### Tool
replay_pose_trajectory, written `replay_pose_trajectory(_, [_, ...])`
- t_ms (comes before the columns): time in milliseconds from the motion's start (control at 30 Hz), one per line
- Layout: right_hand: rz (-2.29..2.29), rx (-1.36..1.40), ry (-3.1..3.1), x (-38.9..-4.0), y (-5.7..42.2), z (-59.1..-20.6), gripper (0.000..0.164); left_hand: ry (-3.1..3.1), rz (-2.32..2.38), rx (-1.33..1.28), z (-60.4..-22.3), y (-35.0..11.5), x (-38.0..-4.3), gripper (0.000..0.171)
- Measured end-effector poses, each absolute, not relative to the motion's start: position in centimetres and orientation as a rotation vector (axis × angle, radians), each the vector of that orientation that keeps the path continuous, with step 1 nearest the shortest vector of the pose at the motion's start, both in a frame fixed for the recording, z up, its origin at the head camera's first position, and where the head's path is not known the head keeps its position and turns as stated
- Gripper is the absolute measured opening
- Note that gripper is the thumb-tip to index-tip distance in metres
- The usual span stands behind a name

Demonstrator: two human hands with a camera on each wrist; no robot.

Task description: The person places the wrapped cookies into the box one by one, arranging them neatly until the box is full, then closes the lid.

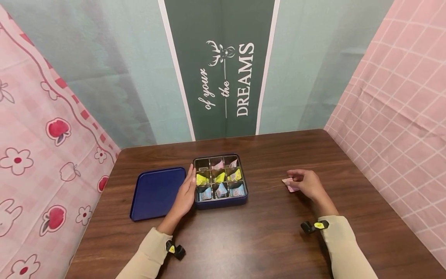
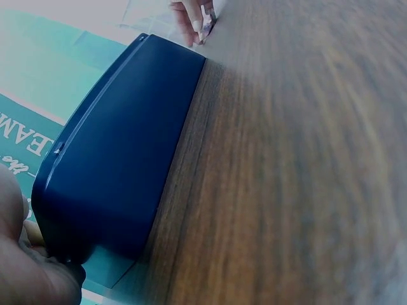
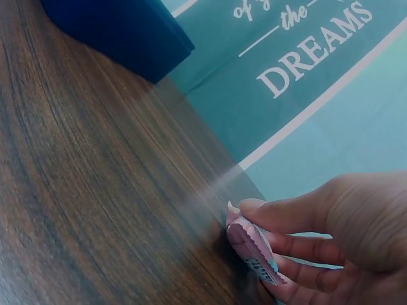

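Observation:
A dark blue box [image 1: 223,203] with a divided tray stands at the middle of the table. Pink wrapped candies [image 1: 217,166] lie in its back middle and back right compartments; no candy shows in the back-left one. The middle row holds yellow candies [image 1: 220,177], the front row blue ones [image 1: 221,190]. My left hand [image 1: 185,195] rests along the box's left side, its fingers extended. Off to the right, my right hand [image 1: 308,184] pinches a pink wrapped candy [image 3: 251,250] between thumb and fingers, at or just above the tabletop; I cannot tell which.
A blue lid [image 1: 158,193] lies flat left of the box. Brown wood makes up the tabletop [image 1: 265,232]. Behind it hangs a green curtain with lettering [image 1: 226,77], and patterned pink cloths flank both sides.

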State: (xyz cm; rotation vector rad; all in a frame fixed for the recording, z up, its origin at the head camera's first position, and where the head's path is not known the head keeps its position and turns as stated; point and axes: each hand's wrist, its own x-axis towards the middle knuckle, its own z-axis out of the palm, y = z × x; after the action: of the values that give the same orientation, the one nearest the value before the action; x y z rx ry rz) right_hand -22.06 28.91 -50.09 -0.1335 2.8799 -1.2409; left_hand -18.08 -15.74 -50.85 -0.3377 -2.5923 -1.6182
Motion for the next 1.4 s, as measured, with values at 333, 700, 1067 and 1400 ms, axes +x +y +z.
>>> replay_pose_trajectory(333, [-1.199, -0.091, 2.851, -21.88, 28.87, -49.88, 0.036, -2.592, -1.617, -0.342, -50.75, -15.55, -18.12, 0.052])
replay_pose_trajectory(700, [-1.186, -0.069, 2.805, -21.54, 28.92, -49.74, 0.025, -2.593, -1.616, -0.342, -50.98, -15.64, -18.04, 0.052])
replay_pose_trajectory(1067, [-1.486, 0.065, 2.622, -21.34, 28.90, -49.96, 0.037, -2.601, -1.598, -0.337, -50.83, -15.57, -18.02, 0.053])
replay_pose_trajectory(1400, [-1.714, 0.112, 2.429, -21.43, 29.15, -50.17, 0.035, -2.601, -1.604, -0.327, -50.74, -15.64, -18.03, 0.052])
